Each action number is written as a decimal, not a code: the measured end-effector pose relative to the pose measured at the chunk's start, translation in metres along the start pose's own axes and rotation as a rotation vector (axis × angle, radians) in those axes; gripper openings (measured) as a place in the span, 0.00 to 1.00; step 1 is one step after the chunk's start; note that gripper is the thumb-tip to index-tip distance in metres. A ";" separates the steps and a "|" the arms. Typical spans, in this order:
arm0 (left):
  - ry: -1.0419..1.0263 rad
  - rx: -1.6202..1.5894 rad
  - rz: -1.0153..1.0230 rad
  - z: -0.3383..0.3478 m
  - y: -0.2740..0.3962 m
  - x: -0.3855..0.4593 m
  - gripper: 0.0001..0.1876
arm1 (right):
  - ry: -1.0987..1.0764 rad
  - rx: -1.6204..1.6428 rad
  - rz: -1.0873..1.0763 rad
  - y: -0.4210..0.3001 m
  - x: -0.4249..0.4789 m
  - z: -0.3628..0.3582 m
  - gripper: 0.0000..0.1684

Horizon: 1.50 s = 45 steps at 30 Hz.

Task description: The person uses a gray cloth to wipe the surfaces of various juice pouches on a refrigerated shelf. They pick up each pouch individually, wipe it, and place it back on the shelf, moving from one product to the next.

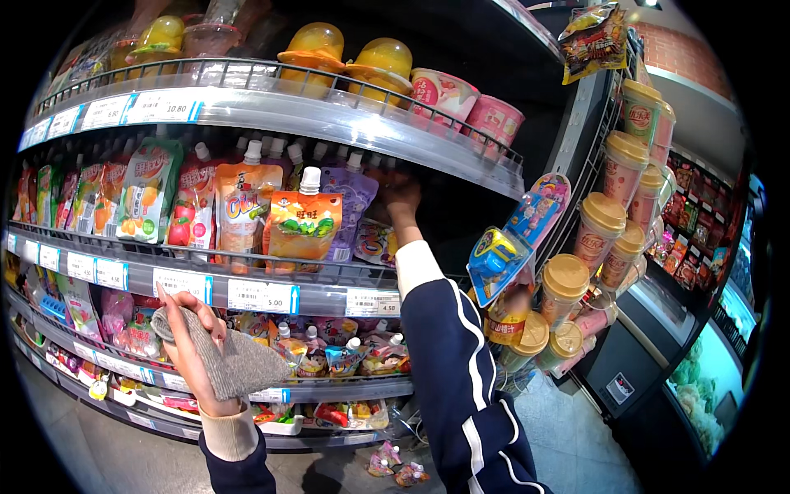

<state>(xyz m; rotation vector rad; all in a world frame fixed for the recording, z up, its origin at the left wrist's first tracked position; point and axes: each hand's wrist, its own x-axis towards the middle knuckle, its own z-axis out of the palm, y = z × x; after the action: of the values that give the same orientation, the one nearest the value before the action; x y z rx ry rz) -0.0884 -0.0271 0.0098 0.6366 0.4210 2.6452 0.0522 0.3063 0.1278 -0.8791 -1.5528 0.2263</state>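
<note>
My left hand (189,355) holds a grey cloth (247,364) in front of the shelf's price rail, with the index finger pointing up near a price label (182,288). My right hand (402,192) reaches into the middle shelf, at the right end of a row of spouted drink pouches. Its fingers are lost in shadow, so what they touch is hidden. Beside that wrist stands a purple pouch (347,197), and a pouch (375,242) leans low behind the wire rail. An orange pouch with a white cap (304,228) stands at the front, left of my right hand.
Above, a wire-fronted shelf carries yellow domed cups (313,46) and pink tubs (444,92). Lidded drink cups (598,225) and a hanging blister-packed toy (497,256) flank my right arm. Lower shelves hold more pouches (345,355). Several small pouches (410,474) lie on the floor.
</note>
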 end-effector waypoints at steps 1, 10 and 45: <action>0.007 0.003 0.004 0.002 0.003 -0.001 0.14 | 0.055 -0.037 0.065 -0.010 -0.002 -0.002 0.26; 0.004 -0.020 0.006 0.015 0.012 -0.009 0.17 | 0.432 -0.059 0.203 -0.027 -0.026 -0.032 0.14; -0.563 0.382 -0.162 0.056 -0.083 -0.056 0.20 | 0.807 0.361 -0.504 -0.097 -0.151 -0.126 0.20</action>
<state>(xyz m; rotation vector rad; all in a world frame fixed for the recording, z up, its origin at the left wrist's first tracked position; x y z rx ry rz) 0.0090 0.0332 0.0060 1.3510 0.7663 2.1177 0.1197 0.0995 0.0975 -0.2108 -0.8812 -0.1971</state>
